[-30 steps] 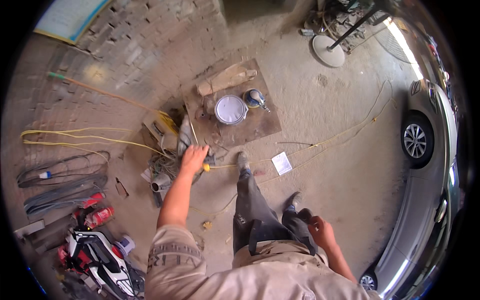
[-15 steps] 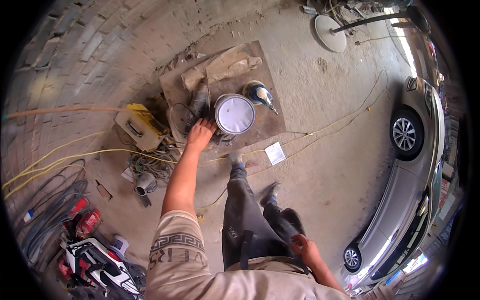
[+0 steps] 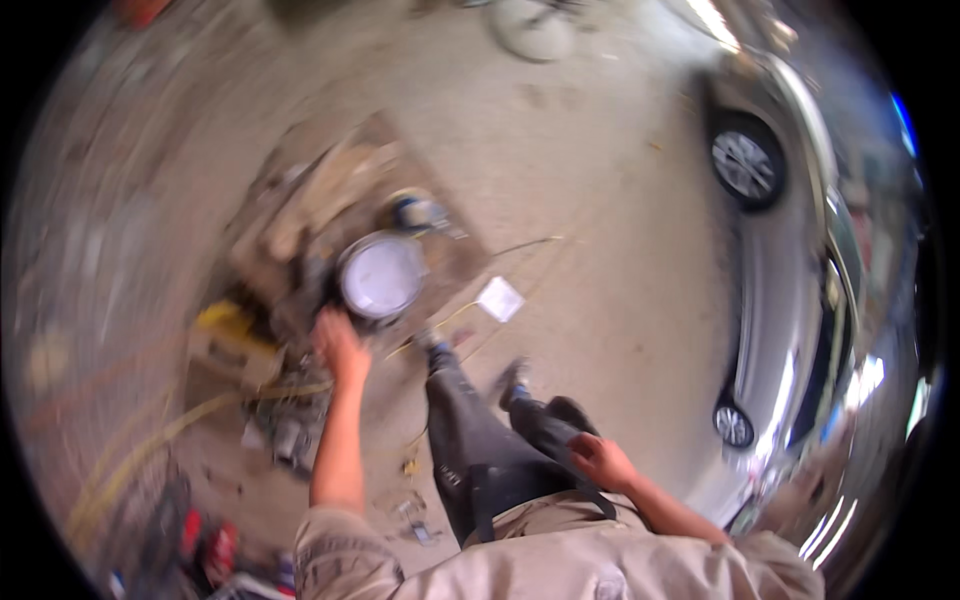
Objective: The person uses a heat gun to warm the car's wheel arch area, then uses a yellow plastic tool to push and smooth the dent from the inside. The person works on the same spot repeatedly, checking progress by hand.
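Frame was motion-blurred, detail soft. Far left: yellow cable [image 3: 150, 455] ran across the floor, red tools [image 3: 205, 545] lay near the lower edge. Yellow box [image 3: 232, 335] sat just left of a flat board [image 3: 300, 200] on the ground, with grey clutter [image 3: 290, 420] below it. Left hand [image 3: 338, 345] was stretched out low, at the lower-left rim of the round white-topped bucket [image 3: 382, 275]; couldn't tell if it gripped or only touched. Bucket stood on the board's near side, a small dark-blue item [image 3: 420, 212] just behind it. White paper scrap [image 3: 500, 298] lay on the concrete floor [image 3: 600, 180] right of the bucket. Right hand [image 3: 600, 462] rested loosely curled on the dark trouser leg [image 3: 480, 440], holding nothing. Silver car [image 3: 800, 300] parked along the right edge.
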Demonstrator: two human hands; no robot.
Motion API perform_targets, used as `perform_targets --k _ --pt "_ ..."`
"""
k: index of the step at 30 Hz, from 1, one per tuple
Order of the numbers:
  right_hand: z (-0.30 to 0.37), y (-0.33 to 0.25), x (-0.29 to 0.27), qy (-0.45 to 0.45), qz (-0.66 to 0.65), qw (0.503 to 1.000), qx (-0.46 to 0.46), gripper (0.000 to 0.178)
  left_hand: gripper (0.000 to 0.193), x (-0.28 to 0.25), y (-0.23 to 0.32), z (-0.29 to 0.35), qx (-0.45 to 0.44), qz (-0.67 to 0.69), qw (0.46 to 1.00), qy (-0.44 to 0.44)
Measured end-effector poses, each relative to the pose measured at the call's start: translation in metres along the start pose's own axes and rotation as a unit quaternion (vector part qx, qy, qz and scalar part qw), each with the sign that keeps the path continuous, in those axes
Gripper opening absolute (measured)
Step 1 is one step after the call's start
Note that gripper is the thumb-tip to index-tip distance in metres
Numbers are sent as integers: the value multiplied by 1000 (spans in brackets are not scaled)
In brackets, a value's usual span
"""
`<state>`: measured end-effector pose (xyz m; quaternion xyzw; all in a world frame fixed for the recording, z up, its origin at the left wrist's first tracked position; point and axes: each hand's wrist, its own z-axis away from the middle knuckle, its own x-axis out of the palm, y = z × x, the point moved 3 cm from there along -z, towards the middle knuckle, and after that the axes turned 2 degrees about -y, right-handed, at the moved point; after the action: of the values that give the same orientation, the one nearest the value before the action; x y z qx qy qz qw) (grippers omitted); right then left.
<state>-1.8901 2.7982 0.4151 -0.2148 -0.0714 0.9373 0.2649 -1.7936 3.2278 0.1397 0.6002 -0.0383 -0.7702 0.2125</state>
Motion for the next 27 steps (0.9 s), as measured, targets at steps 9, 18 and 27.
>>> perform_targets --k 9,18,27 --pt "-17 156 -7 123 -81 982 120 29 77 2 28 108 -97 39 994 -31" --pt "-38 246 -53 264 -207 932 135 27 29 44 27 100 -247 176 841 -449" --pt "-143 381 -123 -35 -219 953 205 23 33 -70 188 -14 -227 359 877 -224"
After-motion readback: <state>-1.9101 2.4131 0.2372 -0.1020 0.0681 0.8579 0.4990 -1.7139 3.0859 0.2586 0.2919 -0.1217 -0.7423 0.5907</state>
